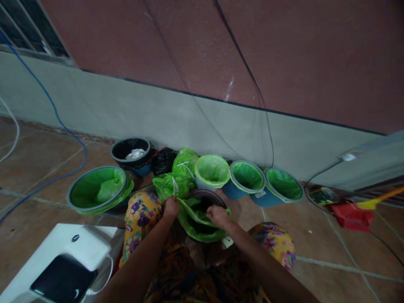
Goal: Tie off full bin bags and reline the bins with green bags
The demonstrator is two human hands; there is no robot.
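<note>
A green plastic bag (197, 229) hangs partly inside a dark round bin (206, 194) between my knees. My left hand (171, 207) pinches the bag's edge at the bin's left side. On the right, my right hand (218, 216) is closed on another part of the same bag, over the opening. The bag covers the near rim, while the far rim shows bare. Just beyond my left hand lie tied green bags (167, 185) with white ties.
Green-lined bins (212, 170) stand along the wall, with a larger lined bin (74, 185) at left. Behind it is a black-lined bin (143, 145). A white box (53, 244) carries a dark device (65, 277). A red dustpan (352, 216) and cables lie right.
</note>
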